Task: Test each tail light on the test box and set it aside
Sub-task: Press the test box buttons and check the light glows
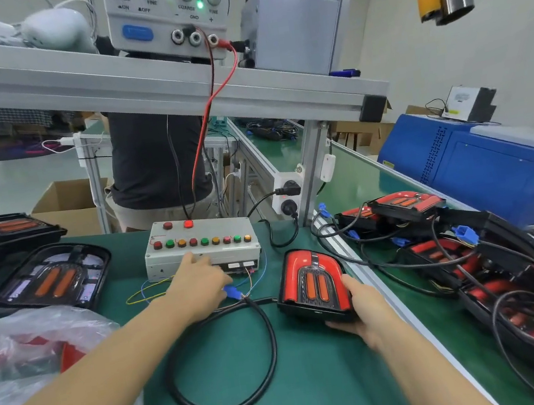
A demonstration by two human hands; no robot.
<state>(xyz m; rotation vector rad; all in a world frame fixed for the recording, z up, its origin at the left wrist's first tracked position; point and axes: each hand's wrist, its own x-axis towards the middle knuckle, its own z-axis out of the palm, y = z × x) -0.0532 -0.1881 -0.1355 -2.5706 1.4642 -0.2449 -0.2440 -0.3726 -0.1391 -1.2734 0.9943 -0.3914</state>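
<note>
Gripping the red tail light (pixel 310 282) by its near right corner, the right hand (pixel 361 309) has its thumb on the lens edge and its fingers curled under the black housing; the light lies face up on the green bench mat (pixel 320 385), just right of and nearer than the test box (pixel 201 246). From that light a thick black cable (pixel 268 334) loops over the mat in front of the test box and ends at a blue connector (pixel 232 291). That connector sits at the fingertips of the left hand (pixel 198 287), which reaches to the front face of the test box; its fingers curl down around the connector, pinching it, though the exact contact is partly hidden by the hand itself. Thin yellow, blue and red wires (pixel 147 291) trail out of the test box's front beside that hand. On top of the test box runs a row of red, green and amber buttons, with a lit red one (pixel 188 223) behind them. Left of the test box lies a dark tail light (pixel 50 279) with its lens up, and nearer, a crumpled clear plastic bag (pixel 37 344). Right of the test box, beyond an aluminium rail (pixel 374 283), a heap of tail lights with tangled cables (pixel 475 261) is piled. Above the test box a power supply (pixel 167 9) stands on a shelf, red and black leads running down to the box
</note>
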